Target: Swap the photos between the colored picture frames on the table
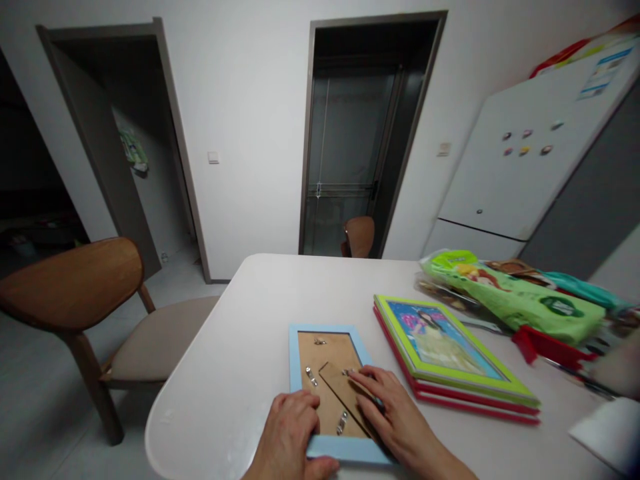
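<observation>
A light-blue picture frame (295, 353) lies face down on the white table. Its brown backing board (327, 350) carries small metal turn clips (311, 377) and a slanted support leg (345, 393). Around the frame's lower left corner my left hand (293, 430) is closed, with the thumb along the bottom edge. My right hand (387, 410) lies over the right side, fingers stretched out and slightly apart. Its index fingertip touches the clip by the right edge, and its thumb is over the support leg. Part of the frame's right side is hidden under that hand.
To the right, a green picture frame (500, 380) tops a stack with red frames (475, 408). Beyond are a green packet (540, 300), a red object (550, 350) and white paper (607, 427). A wooden chair (75, 287) stands left of the table (220, 373).
</observation>
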{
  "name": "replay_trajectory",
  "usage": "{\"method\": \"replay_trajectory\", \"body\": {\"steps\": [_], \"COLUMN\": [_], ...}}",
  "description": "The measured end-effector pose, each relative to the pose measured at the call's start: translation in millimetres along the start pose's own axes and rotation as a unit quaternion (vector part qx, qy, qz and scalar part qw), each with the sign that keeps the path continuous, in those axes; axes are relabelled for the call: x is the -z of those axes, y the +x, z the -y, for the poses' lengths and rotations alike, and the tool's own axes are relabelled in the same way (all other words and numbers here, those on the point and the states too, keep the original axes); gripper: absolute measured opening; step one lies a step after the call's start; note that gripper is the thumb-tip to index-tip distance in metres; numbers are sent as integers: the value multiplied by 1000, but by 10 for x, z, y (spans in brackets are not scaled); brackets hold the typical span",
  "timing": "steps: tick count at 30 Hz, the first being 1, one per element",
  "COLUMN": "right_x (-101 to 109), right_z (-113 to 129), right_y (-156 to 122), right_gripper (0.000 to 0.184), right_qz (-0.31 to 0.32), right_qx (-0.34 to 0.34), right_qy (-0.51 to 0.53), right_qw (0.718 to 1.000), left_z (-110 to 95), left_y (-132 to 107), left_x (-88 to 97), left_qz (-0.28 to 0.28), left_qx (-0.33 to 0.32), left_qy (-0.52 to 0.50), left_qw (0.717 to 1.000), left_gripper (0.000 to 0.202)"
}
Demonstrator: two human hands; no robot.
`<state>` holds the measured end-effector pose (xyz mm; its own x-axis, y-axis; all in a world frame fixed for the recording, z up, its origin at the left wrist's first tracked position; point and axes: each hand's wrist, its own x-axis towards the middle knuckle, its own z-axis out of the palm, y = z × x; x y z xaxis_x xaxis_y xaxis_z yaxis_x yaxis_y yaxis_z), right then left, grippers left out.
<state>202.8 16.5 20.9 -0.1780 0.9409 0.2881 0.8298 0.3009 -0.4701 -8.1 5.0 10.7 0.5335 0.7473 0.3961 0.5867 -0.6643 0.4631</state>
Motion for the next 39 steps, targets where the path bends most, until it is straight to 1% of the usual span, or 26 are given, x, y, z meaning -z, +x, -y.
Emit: {"method": "replay_trajectory", "body": {"steps": [3, 6, 9, 11, 13, 16, 20, 23, 25, 28, 30, 33, 35, 39], "right_x": [-29, -101, -143, -132, -99, -49, -11, 7, -1, -78, -165, -272, -291, -227], "right_z": [49, 58, -24, -108, -182, -243, -270, -249, -165, 90, 294, 529, 615, 693], "right_y": [179, 352, 484, 534, 538, 457, 298, 246, 255, 312, 366, 440, 463, 428], "right_gripper": [29, 24, 24, 24, 24, 26, 28, 27, 26, 28, 27, 24, 25, 25], "right_qz": [-1, 8, -12, -26, -25, -6, 7, 12, -1, -26, -4, 51, 73, 110], "right_qx": [-7, -12, -35, -49, -54, -40, -5, -7, -9, 13, 27, 48, 63, 88], "right_qy": [-29, -43, -53, -65, -73, -76, -66, -62, -63, -50, -38, -36, -43, -58], "right_qw": [1000, 999, 998, 996, 996, 996, 998, 998, 998, 998, 999, 997, 994, 988], "left_z": [31, 48, 63, 67, 62, 49, 54, 74, 82, 74, 60, 54, 64, 75], "left_y": [-12, -20, -21, -21, -20, -23, -30, -38, -43, -50, -53, -54, -56, -45], "left_x": [-39, -65, -82, -88, -89, -85, -91, -105, -113, -110, -99, -94, -105, -115], "left_qz": [-3, -7, -6, -8, -10, -6, -4, 2, 3, -6, -11, 4, 9, -2], "left_qx": [11, 19, 27, 33, 39, 45, 52, 54, 47, 37, 36, 34, 32, 22], "left_qy": [-1, -7, -15, -22, -29, -34, -33, -31, -26, -19, -12, -5, -9, -15], "left_qw": [1000, 1000, 999, 999, 999, 998, 998, 998, 999, 999, 999, 999, 999, 1000], "left_gripper": [29, 30, 33, 33, 33, 32, 32, 33, 34, 35, 36, 39, 39, 45]}}
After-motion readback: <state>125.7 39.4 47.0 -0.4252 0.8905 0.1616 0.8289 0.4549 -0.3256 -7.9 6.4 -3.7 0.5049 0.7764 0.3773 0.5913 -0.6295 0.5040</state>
